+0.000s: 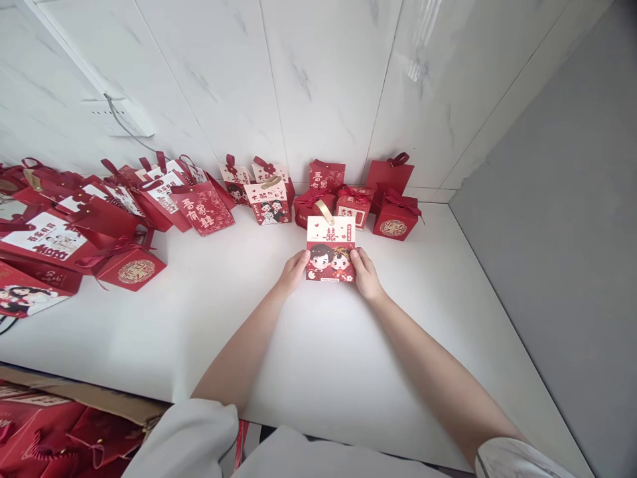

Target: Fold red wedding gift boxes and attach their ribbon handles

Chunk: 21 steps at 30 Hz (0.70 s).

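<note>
- printed box [331,260]: held between the two hands, over the back half of the white counter [338,365], right of the middle of its length.
- left hand [296,271]: partly closed, gripping the box's left side edge; thumb laid on the front face.
- right hand [367,275]: partly closed likewise, on the right side edge, thumb on the front face.
- key relation: box lies directly between the hands, neither one nearer; grips sit about level, on the lower half.
- long axis: appears to run bottom to top, away from the counter's front edge; printed face towards the wearer, gold ribbon loop [324,211] uppermost.
- fingers behind the box are hidden; cannot tell whether its base touches the counter.
- just behind, towards the counter's back edge: a red-and-white box [354,208]; to its right, a bow-tied red box [397,219].
- left of these, near the back edge: a cream-topped box [271,204].
- towards the counter's left edge: a crowd of red boxes [130,271].
</note>
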Each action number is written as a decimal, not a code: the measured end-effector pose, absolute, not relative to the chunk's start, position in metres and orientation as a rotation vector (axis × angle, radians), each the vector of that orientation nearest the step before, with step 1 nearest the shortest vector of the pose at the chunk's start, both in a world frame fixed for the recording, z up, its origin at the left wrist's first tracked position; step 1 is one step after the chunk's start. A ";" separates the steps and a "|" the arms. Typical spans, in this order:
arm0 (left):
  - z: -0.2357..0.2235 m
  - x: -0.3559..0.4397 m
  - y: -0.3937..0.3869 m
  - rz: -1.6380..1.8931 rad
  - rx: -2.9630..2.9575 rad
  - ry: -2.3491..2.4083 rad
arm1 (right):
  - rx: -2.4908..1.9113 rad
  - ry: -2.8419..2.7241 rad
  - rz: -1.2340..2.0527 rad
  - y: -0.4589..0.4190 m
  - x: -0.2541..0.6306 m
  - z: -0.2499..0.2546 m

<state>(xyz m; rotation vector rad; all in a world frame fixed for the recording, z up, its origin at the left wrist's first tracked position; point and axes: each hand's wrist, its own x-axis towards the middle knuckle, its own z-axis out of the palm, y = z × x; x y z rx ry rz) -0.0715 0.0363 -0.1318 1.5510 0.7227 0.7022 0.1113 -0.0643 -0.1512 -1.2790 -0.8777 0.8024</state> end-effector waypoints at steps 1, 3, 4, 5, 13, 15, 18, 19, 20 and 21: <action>-0.132 -0.072 0.036 0.702 1.554 0.718 | -1.277 -0.879 0.803 -0.064 0.111 -0.151; -0.131 -0.072 0.036 0.702 1.560 0.718 | -1.273 -0.879 0.803 -0.064 0.111 -0.151; -0.130 -0.072 0.035 0.701 1.562 0.721 | -1.271 -0.879 0.804 -0.065 0.111 -0.151; -0.129 -0.072 0.035 0.701 1.561 0.726 | -1.270 -0.878 0.806 -0.065 0.111 -0.150; -0.129 -0.071 0.035 0.703 1.533 0.717 | -1.265 -0.875 0.814 -0.064 0.111 -0.150; -0.130 -0.071 0.035 0.707 1.534 0.714 | -1.265 -0.872 0.816 -0.064 0.111 -0.151; -0.130 -0.071 0.035 0.710 1.543 0.715 | -1.265 -0.871 0.816 -0.064 0.111 -0.150; -0.129 -0.071 0.035 0.708 1.545 0.715 | -1.264 -0.872 0.817 -0.065 0.111 -0.150; -0.129 -0.071 0.035 0.707 1.546 0.715 | -1.262 -0.874 0.817 -0.065 0.111 -0.150; -0.129 -0.071 0.035 0.705 1.549 0.716 | -1.261 -0.875 0.818 -0.065 0.111 -0.149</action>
